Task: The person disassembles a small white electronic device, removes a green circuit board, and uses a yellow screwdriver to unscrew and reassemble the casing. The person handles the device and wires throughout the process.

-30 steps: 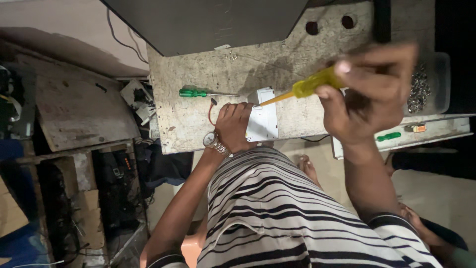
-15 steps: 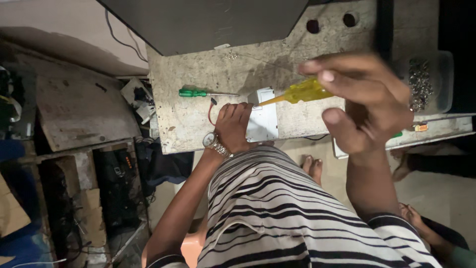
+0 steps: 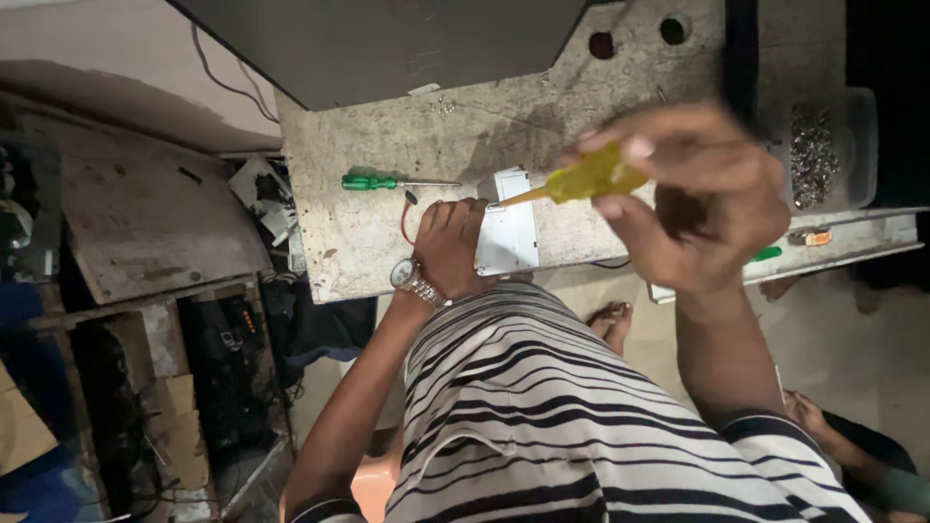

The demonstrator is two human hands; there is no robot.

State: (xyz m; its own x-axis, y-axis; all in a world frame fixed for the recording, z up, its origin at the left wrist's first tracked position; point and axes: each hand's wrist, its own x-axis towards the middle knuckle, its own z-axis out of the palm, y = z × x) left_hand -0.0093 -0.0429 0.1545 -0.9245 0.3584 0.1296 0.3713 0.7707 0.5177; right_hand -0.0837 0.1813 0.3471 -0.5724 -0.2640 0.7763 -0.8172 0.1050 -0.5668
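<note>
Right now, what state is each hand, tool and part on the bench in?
Left hand: resting on the white part, pinning it to the bench.
Right hand: raised, gripping the yellow screwdriver.
Yellow screwdriver: held, tip pointing down toward the white part.
White part: flat on the bench.
Green screwdriver: lying unused.
Clear tub: open, holding small metal pieces.

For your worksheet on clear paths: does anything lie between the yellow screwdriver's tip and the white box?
Nothing visible does. The yellow screwdriver in the right hand points straight at the white box, which the left hand steadies from the side.
</note>
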